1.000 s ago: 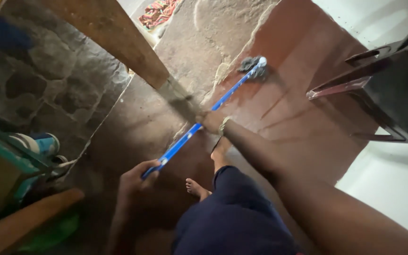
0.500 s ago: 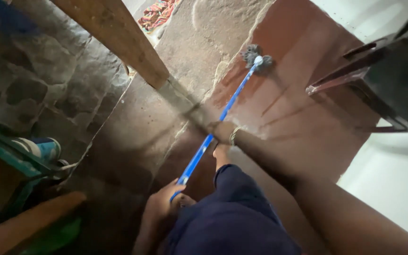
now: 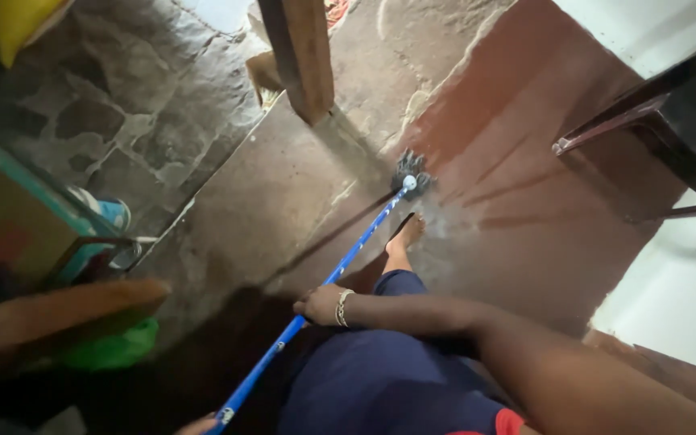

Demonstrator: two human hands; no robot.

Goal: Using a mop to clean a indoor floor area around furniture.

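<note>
Right hand clenched around the blue mop handle at mid-length, likely to steer the stroke; left hand barely shows at the bottom edge on the handle's lower end, grip not discernible. From the right hand the handle runs toward upper right to the grey mop head, pressed on the wet red floor beside the bare foot, below the wooden post.

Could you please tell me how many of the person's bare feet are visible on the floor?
1. A bare foot stands on the wet red floor, just below the mop head. The other foot may be hidden behind the dark blue garment.
</note>
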